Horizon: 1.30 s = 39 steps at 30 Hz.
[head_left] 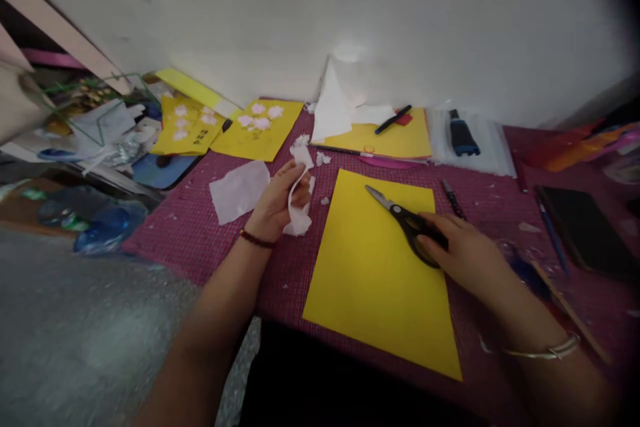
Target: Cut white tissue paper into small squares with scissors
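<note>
Thin white paper [299, 217] hangs in a crumpled strip from my left hand [281, 199], its thumb and fingers closed on it. My right hand [463, 250] has its fingers around the black handles of a pair of scissors [410, 223]. The scissors lie over a plain yellow sheet [375, 280], their blades together and pointing up and left. A flat piece of pale paper [240, 191] rests on the table left of my left hand. Small torn scraps [323, 159] lie just beyond that hand.
Two yellow sheets with pink paper flowers, one here [260, 123], lie at the back left. Behind stand a folded white paper [331, 103] and a black pen [393, 119]. A craft knife [453, 199], a dark phone-like slab [590, 230] and a blue-capped tool [463, 133] are to the right.
</note>
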Each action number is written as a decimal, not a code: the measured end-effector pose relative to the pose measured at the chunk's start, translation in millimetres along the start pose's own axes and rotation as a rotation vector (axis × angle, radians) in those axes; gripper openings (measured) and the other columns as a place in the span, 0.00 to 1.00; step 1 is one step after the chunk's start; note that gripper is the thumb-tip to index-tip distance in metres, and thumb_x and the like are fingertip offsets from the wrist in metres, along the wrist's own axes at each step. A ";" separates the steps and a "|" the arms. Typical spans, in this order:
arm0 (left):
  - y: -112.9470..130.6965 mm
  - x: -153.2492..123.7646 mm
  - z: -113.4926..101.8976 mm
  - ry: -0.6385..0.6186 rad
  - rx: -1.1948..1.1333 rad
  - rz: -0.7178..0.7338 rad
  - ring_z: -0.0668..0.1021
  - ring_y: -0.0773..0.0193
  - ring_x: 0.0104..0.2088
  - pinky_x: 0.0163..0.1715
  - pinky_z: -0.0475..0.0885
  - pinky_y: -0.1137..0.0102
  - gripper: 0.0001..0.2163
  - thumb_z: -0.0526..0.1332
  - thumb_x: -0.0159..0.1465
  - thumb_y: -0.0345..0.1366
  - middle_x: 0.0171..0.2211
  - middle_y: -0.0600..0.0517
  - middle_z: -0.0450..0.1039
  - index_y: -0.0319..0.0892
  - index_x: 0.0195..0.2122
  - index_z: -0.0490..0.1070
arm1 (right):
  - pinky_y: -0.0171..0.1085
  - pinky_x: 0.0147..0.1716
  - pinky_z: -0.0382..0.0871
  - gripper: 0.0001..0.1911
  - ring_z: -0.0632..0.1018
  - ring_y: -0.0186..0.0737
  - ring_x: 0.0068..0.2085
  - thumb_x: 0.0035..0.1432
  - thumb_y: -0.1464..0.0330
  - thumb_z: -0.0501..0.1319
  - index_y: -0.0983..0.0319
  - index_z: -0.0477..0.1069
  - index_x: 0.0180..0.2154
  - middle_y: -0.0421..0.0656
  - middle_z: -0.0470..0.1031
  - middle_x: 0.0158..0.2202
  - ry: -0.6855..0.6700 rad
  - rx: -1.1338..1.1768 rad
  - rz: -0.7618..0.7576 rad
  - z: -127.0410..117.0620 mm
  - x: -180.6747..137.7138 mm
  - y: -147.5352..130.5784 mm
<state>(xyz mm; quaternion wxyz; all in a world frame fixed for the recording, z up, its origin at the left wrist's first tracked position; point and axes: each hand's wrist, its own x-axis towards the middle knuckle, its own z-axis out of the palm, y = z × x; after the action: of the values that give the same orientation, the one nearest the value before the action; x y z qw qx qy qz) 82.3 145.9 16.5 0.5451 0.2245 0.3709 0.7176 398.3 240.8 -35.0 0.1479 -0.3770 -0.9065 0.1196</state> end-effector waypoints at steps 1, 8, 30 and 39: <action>-0.9 1.1 -1.0 0.011 -0.004 0.016 0.56 0.80 0.12 0.12 0.49 0.80 0.11 0.66 0.59 0.32 0.20 0.60 0.63 0.41 0.27 0.62 | 0.53 0.47 0.71 0.21 0.77 0.57 0.48 0.61 0.64 0.56 0.62 0.70 0.54 0.53 0.76 0.49 -0.005 -0.004 0.002 -0.8 0.2 0.0; -7.5 7.4 -7.7 0.057 0.080 -0.013 0.53 0.77 0.13 0.12 0.45 0.77 0.12 0.68 0.58 0.30 0.16 0.62 0.53 0.43 0.25 0.62 | 0.52 0.47 0.70 0.21 0.76 0.57 0.49 0.60 0.64 0.58 0.61 0.70 0.54 0.51 0.75 0.48 -0.053 -0.039 0.012 -6.7 2.6 -5.5; 19.7 -39.0 24.1 -0.027 0.230 0.113 0.76 0.70 0.24 0.25 0.73 0.76 0.09 0.68 0.53 0.27 0.28 0.53 0.76 0.40 0.34 0.72 | 0.42 0.50 0.66 0.16 0.75 0.48 0.48 0.62 0.69 0.58 0.66 0.72 0.50 0.53 0.75 0.47 0.167 -0.029 0.020 -20.5 3.0 -38.8; -11.7 -54.8 56.7 -0.169 0.382 0.153 0.78 0.66 0.25 0.25 0.71 0.74 0.27 0.72 0.50 0.30 0.28 0.53 0.79 0.45 0.51 0.71 | 0.43 0.44 0.70 0.19 0.76 0.42 0.42 0.59 0.59 0.61 0.63 0.68 0.48 0.49 0.75 0.44 0.145 0.899 -0.101 -28.4 27.2 -106.0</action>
<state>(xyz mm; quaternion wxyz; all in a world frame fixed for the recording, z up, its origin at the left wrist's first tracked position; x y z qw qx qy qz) 147.3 111.7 47.3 0.4658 0.4105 0.4351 0.6521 321.5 190.6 31.0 0.3655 -0.2382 -0.7690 0.4672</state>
